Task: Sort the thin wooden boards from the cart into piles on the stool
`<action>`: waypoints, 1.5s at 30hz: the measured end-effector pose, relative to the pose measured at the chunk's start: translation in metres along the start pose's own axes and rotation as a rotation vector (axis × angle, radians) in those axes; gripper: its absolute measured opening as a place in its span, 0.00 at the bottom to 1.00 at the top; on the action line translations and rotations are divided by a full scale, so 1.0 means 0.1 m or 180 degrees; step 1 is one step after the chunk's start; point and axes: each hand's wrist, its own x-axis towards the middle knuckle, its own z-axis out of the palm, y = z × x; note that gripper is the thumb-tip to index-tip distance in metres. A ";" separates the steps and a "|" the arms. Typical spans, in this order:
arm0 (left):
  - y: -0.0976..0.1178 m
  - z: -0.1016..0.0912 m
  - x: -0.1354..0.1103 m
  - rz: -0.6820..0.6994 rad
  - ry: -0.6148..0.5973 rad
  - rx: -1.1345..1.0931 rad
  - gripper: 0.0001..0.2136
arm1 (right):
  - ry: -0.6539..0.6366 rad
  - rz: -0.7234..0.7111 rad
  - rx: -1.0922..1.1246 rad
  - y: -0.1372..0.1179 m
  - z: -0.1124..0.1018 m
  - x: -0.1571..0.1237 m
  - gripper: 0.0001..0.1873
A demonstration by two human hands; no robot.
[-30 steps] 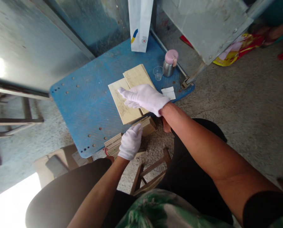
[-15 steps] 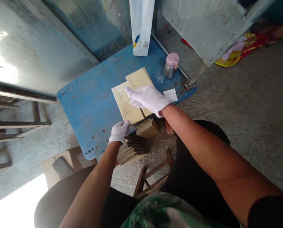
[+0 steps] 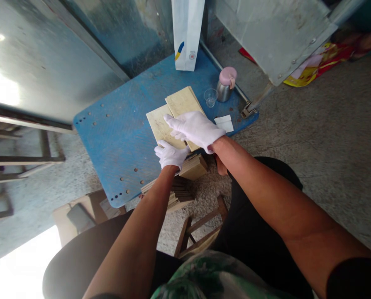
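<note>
- While both hands are gloved in white, the pale boards are what they're on about, lying side by side at the table's near edge, a bit right of the middle
- left hand is right at the near end of the left board, fingers fanned out wide, nothing clamped in it that I can see
- right hand is over the boards, fingers pointing left; honestly can't tell if it's gripping anything, the palm's hidden
- two stacks sit just below the near edge, one partly behind the left forearm
- bag stands by the far edge, toward the right end
- flask and clear cup are near the right edge, paper by the near right corner
</note>
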 end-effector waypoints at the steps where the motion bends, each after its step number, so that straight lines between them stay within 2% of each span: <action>1: 0.03 0.03 0.02 -0.0125 0.0021 -0.0014 0.59 | 0.0023 -0.0056 0.0002 0.01 0.00 0.01 0.30; 6: 0.07 0.06 0.09 -0.0310 -0.0027 -0.0185 0.62 | 0.0056 -0.0182 -0.0164 -0.01 -0.03 -0.01 0.30; 15: -0.09 0.00 0.03 -0.0036 -0.0131 -0.0151 0.61 | 0.0063 -0.0188 -0.0204 -0.07 -0.07 -0.07 0.25; 20: -0.20 0.11 -0.19 -0.0057 0.0049 -0.0062 0.58 | 0.0028 -0.0178 -0.0253 -0.08 -0.06 -0.08 0.25; 27: -0.24 0.23 -0.54 -0.0119 0.0133 -0.0114 0.59 | 0.0019 -0.0198 -0.0257 -0.08 -0.04 -0.07 0.24; 32: -0.25 0.24 -0.65 -0.0118 0.0134 -0.0238 0.60 | 0.0017 -0.0174 -0.0299 -0.10 -0.05 -0.09 0.24; 36: -0.32 0.09 -0.45 0.0045 0.0255 -0.0273 0.57 | 0.0081 -0.0180 -0.0348 -0.10 -0.08 -0.11 0.24; 38: -0.35 -0.07 -0.24 0.0162 0.0325 -0.0115 0.53 | 0.0102 -0.0197 -0.0389 -0.09 -0.09 -0.11 0.24; 42: -0.34 -0.37 0.26 0.0331 0.0193 0.0074 0.51 | 0.0033 -0.0201 -0.0633 -0.10 -0.05 -0.11 0.23; 45: -0.29 -0.46 0.56 0.0438 0.0266 0.0132 0.45 | -0.0132 -0.0114 -0.0999 -0.10 0.02 -0.12 0.24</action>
